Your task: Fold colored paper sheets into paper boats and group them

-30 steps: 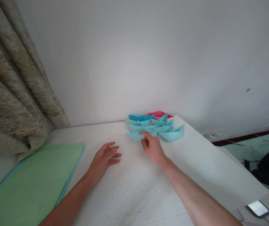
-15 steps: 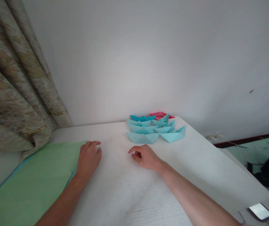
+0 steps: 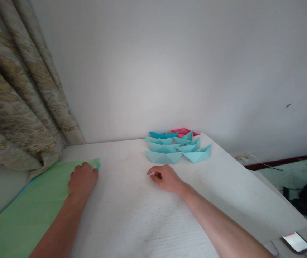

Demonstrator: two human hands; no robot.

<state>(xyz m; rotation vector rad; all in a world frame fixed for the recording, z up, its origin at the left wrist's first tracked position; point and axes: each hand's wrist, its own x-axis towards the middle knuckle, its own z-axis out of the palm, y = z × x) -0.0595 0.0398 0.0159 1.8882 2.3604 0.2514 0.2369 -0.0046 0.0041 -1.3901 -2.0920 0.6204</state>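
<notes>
Apparently, the left hand [image 3: 82,181] lay at the corner of a green paper sheet [image 3: 35,200], its fingers curled over the edge, though whether they pinched the paper or merely rested there could not be told. A blue sheet [image 3: 99,166] peeked out beneath that corner. The right hand [image 3: 165,178] held nothing, loosely curled and narrow on the white tabletop [image 3: 132,215], with folded blue paper boats [image 3: 174,147] just beyond its fingertips and a red paper boat [image 3: 184,131] behind them. All this paper looked light and soft: the boats seemed likely to crush under a firm grip, so a gentle pinch at a hull's end would suit them, while the limp sheet seemed best taken by its corner.
</notes>
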